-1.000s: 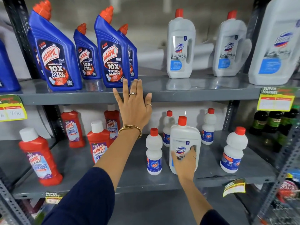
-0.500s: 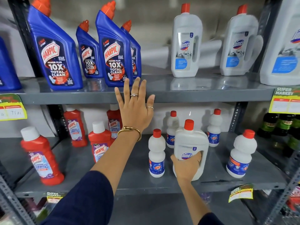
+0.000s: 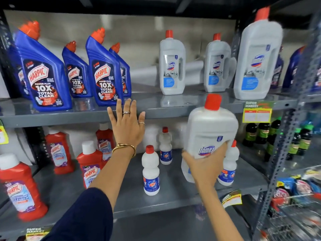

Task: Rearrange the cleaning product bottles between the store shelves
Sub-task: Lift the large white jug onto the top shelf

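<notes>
The right hand (image 3: 205,164) is closed around the lower body of a white Domex bottle (image 3: 211,136), holding it off the lower shelf (image 3: 173,186). The bottle is nearly upright, red cap at 12 o'clock, leaning slightly toward 1 o'clock. The likely target, the upper shelf (image 3: 152,108), lies at 12 o'clock from the grip, where three more Domex bottles stand, with a gap between the first two. The left hand (image 3: 127,126) is open, fingers spread, empty, resting flat at that shelf's front edge, at 9 o'clock from the held bottle. Blue Harpic bottles (image 3: 104,73) read "Power Plus 10X Total Clean". Small white bottles below read "Rin". A yellow tag (image 3: 257,110) reads "Super Market".
</notes>
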